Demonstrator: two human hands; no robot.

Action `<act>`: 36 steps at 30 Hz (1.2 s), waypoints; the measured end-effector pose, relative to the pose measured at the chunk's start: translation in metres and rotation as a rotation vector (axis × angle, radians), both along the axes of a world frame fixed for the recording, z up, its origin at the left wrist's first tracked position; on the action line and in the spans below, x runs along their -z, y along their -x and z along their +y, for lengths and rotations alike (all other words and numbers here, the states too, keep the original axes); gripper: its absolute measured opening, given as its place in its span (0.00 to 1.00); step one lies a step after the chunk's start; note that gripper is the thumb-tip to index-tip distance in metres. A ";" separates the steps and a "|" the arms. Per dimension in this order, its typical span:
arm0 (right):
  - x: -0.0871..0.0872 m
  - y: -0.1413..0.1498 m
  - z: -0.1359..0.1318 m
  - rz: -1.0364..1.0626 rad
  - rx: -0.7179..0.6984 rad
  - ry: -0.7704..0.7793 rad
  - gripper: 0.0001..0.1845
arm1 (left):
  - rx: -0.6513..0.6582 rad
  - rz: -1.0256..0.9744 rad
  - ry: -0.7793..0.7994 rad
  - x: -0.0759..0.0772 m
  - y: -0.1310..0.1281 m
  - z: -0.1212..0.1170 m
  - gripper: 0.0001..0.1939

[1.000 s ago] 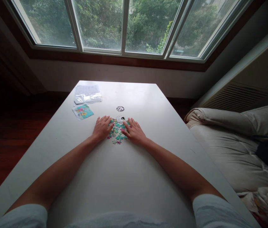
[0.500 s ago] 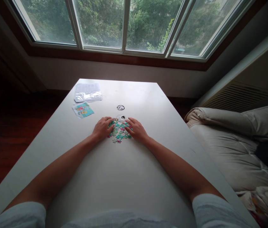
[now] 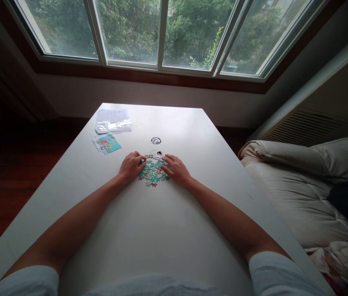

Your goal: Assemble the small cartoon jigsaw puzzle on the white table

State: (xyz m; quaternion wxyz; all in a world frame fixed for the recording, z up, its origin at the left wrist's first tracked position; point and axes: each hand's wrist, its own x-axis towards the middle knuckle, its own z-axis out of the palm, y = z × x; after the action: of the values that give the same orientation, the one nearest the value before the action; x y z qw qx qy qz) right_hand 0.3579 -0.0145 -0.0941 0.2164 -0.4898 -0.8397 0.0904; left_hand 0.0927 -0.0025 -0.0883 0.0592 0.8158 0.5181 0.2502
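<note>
A small heap of loose jigsaw pieces [image 3: 154, 172], mostly teal with pink and white, lies on the white table [image 3: 149, 234] at arm's length. My left hand [image 3: 130, 166] presses against the heap's left side with its fingers curled over the edge pieces. My right hand [image 3: 177, 169] cups the right side, fingers bent inward onto the pieces. The two hands enclose the heap between them. Pieces under the fingers are hidden.
A small round clear lid or dish [image 3: 156, 154] sits just beyond the heap, and a round hole [image 3: 156, 140] lies behind it. A colourful picture card [image 3: 107, 144] and a clear plastic bag [image 3: 113, 121] lie at the far left. A cushioned sofa [image 3: 303, 193] stands to the right.
Both hands went from lying flat with fingers spread on the pieces to curled fingers drawn in around the heap. The heap looks slightly more bunched.
</note>
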 end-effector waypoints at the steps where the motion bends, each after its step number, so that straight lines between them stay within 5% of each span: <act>1: 0.001 0.000 0.000 0.007 -0.003 -0.005 0.26 | -0.006 0.001 -0.002 0.001 0.000 0.001 0.12; 16: 0.004 -0.003 0.003 0.042 -0.037 -0.038 0.23 | -0.015 -0.014 -0.016 0.003 -0.003 0.009 0.12; 25: 0.006 -0.005 0.005 0.040 -0.047 -0.050 0.21 | -0.003 -0.233 0.008 -0.003 -0.011 0.012 0.11; 36: 0.004 -0.007 0.003 0.036 -0.063 -0.046 0.20 | -0.133 -0.251 0.051 0.002 0.012 0.038 0.10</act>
State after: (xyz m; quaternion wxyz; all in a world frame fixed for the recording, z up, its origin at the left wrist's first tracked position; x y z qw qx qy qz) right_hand 0.3648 -0.0112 -0.0982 0.2400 -0.4564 -0.8524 0.0865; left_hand 0.0803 0.0354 -0.0905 0.1275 0.7402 0.5656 0.3404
